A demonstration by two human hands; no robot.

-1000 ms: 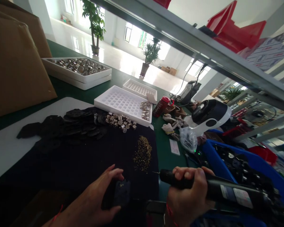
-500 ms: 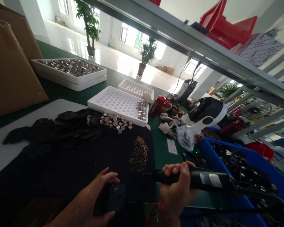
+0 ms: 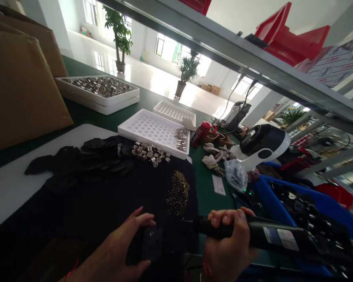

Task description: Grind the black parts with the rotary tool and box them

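Observation:
Near the bottom centre, my left hand (image 3: 126,246) grips a dark flat part (image 3: 152,243) between thumb and fingers. To its right, my right hand (image 3: 231,243) is wrapped round a black electric screwdriver (image 3: 261,231), whose thin bit points left. Just beyond the bit, a pile of tiny brass-coloured screws (image 3: 179,192) lies on the dark mat (image 3: 106,207). Small silver motors (image 3: 151,152) are heaped at the mat's far edge. Flat black parts (image 3: 91,158) are piled to their left.
Behind the motors stands a white grid tray (image 3: 153,131). A white tray of motors (image 3: 100,92) is at the back left, beside a cardboard box (image 3: 23,82). A red bottle (image 3: 201,133), a fan (image 3: 260,143) and a blue bin (image 3: 275,201) are on the right. A shelf crosses overhead.
The whole view has shifted, so the scene sits slightly farther right. Both hands keep their holds, and the screwdriver bit remains near the screws.

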